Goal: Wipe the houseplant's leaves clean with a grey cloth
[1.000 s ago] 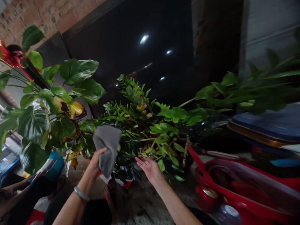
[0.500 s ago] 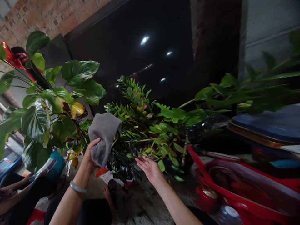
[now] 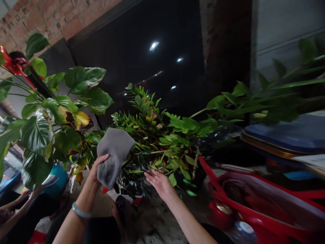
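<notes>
A grey cloth (image 3: 114, 152) hangs from my left hand (image 3: 98, 169), whose thumb presses on its near face; a bracelet circles that wrist. Behind the cloth stand low green plants (image 3: 144, 135), some leaves yellowed. My right hand (image 3: 158, 183) is held palm up with its fingers spread, holding nothing, close to the lower leaves. At the left a plant with large glossy leaves (image 3: 38, 132) bears a yellow and brown leaf (image 3: 82, 120).
A red basket (image 3: 254, 203) stands at lower right, a jar lid (image 3: 245, 227) beside it. Blue containers (image 3: 289, 135) sit behind. Another person's arms (image 3: 17, 213) show at lower left. A dark glossy panel (image 3: 137, 47) rises behind the plants.
The cloth and my left hand have dropped slightly, and the cloth's free side has swung a little to the right. The whole view has shifted slightly, moving the surroundings left.
</notes>
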Tool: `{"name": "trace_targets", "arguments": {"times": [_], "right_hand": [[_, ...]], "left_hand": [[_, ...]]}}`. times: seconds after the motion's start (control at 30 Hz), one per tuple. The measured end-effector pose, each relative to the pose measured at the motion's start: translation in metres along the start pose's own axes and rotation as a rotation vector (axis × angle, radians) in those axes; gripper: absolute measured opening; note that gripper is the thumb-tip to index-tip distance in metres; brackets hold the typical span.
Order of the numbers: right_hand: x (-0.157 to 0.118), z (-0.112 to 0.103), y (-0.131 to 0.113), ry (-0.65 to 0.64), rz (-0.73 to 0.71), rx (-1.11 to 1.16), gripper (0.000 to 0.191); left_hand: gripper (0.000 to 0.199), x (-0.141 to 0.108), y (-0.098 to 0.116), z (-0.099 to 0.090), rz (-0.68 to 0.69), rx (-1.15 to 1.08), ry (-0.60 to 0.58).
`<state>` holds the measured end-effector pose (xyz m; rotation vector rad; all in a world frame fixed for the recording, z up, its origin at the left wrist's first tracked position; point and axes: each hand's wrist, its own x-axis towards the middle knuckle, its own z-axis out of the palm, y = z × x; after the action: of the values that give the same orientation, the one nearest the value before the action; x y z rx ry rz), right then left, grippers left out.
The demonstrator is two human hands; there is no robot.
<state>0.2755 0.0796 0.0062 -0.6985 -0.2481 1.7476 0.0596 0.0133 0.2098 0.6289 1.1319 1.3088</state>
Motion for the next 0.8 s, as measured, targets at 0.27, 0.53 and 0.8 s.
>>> {"name": "trace_targets", "arguments": {"times": [0.27,0.53,0.8], "right_hand": [[-0.001,-0.002,0.003,-0.015,-0.025,-0.001,0.019],[0.006,-0.002,0.007,-0.026,-0.062,0.044,0.017],[0.009,-0.005,0.011,0.013,-0.009,-0.031,0.015]], "left_hand": [[0.030,-0.001,-0.073,-0.016,-0.130,0.455,-0.149],[0.034,0.002,-0.003,0.008,0.178,0.153,0.051],[0.036,-0.006,-0.080,-0.027,-0.129,0.467,-0.202]]}}
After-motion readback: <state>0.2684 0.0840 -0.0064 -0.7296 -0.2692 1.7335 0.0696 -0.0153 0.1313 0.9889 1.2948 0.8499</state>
